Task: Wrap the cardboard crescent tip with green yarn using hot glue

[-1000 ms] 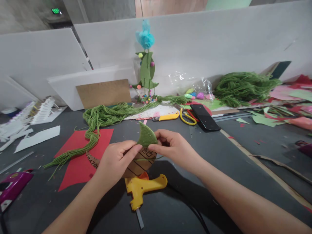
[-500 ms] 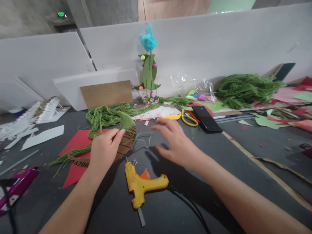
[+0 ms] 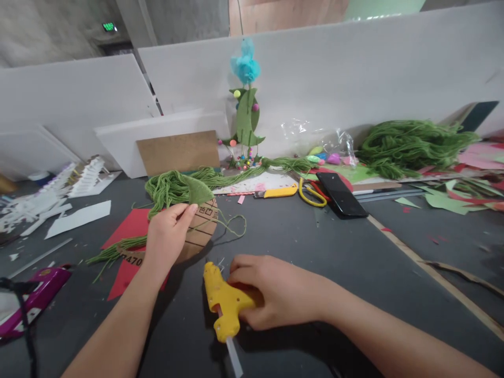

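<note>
Between thumb and fingers, my left hand point(image 3: 168, 239) pinches a green felt piece point(image 3: 199, 191) with a curved, pointed tip. A thin strand of green yarn point(image 3: 235, 226) trails to the right of that hand. Below it lies a round brown cardboard piece point(image 3: 200, 231) with black print, partly covered by my hand and the felt. My right hand point(image 3: 271, 291) is wrapped around the handle of a yellow hot glue gun point(image 3: 224, 302). A clear glue stick point(image 3: 234, 357) sticks out of the gun's back end, and its nozzle points away from me.
Green yarn bundles point(image 3: 169, 191) and red paper point(image 3: 129, 228) lie around my left hand. Farther back are a yellow utility knife point(image 3: 279, 192), scissors point(image 3: 311, 194) and a black phone point(image 3: 342, 194). A felt moon decoration point(image 3: 247, 118) stands against the white board point(image 3: 334, 68). A purple tool point(image 3: 35, 299) sits left.
My right hand has come down from above the table and closed around the glue gun's handle. My left hand still pinches the felt, nearly in the same place.
</note>
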The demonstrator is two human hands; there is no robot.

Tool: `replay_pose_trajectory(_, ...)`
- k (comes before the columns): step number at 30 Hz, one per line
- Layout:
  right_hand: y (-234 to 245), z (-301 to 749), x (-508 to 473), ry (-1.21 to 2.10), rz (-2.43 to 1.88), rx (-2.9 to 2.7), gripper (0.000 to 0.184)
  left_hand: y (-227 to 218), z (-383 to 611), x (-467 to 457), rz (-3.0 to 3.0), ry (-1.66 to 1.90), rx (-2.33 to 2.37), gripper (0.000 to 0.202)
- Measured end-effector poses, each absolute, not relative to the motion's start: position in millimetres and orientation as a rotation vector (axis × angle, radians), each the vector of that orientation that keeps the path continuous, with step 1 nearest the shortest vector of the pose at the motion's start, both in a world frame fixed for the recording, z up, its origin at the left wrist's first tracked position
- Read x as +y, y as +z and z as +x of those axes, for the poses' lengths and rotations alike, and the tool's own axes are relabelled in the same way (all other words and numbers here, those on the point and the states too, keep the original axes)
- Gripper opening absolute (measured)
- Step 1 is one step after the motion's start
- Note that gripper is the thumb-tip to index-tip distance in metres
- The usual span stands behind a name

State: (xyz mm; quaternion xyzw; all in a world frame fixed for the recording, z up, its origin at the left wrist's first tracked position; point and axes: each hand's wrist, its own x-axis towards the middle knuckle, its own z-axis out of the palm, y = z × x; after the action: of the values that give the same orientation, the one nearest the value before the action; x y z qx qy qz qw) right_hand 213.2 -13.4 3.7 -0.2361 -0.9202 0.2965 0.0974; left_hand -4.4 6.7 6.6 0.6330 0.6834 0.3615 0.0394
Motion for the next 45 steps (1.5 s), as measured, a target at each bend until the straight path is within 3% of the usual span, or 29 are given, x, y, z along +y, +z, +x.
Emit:
replay_pose_trajectory(3,9.3,217.3,-8.2,1.320,-0.643,-2.345,0.025,7.6,-9.8,9.7,1.935,1.122,2.123,0.034)
replay_pose_trajectory(5,10.1,218.4,-5.6,1.446,-0.727,-2.116,0.027,8.1,-9.7,10.0,1.919,1.111,2.097,0.035)
replay_pose_trajectory(9,6.0,216.2,-2.3,1.168,-1.029,-1.964,0.019,7.2,-3.1,7.3,1.896,1.071,2.028,0.034)
replay_pose_trajectory(13,1.3,212.9,-1.4,0.904,-1.001,-1.999,0.013,5.5,2.8,3.7,1.920,1.056,1.967,0.036)
replay_pose_trajectory(18,4.0,213.0,-4.0,0.627,-1.089,-2.076,0.025,7.0,7.3,0.9,1.865,1.032,1.914,0.033)
replay_pose_trajectory(45,0.7,210.3,-8.5,0.604,-1.110,-2.091,0.027,11.2,16.6,-5.1,1.803,1.050,1.862,0.032)
